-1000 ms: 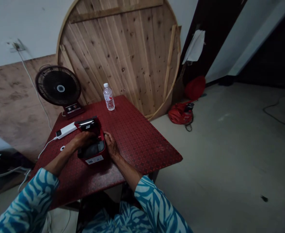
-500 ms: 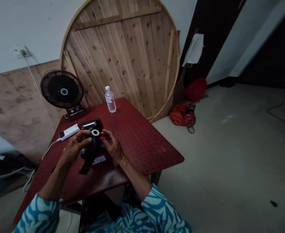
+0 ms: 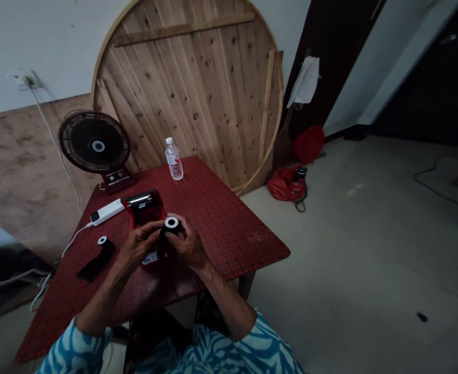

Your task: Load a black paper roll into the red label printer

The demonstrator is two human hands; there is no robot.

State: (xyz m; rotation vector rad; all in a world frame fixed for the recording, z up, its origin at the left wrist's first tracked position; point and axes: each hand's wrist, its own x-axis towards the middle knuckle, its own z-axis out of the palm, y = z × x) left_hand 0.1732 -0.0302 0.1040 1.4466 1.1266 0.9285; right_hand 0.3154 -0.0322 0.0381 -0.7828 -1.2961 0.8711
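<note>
The left hand [image 3: 138, 245] and right hand [image 3: 188, 245] grip a black roll [image 3: 170, 226] with a white core, just above the open red printer [image 3: 146, 212] mid-counter [image 3: 221, 234]; a second black roll [image 3: 98, 259] trails its strip near the left edge.

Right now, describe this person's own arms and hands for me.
The left hand and right hand are bare, with no gloves. The left sleeve and right sleeve are long and loose, printed with curving blue and white stripes, and stop short of the wrists.
</note>
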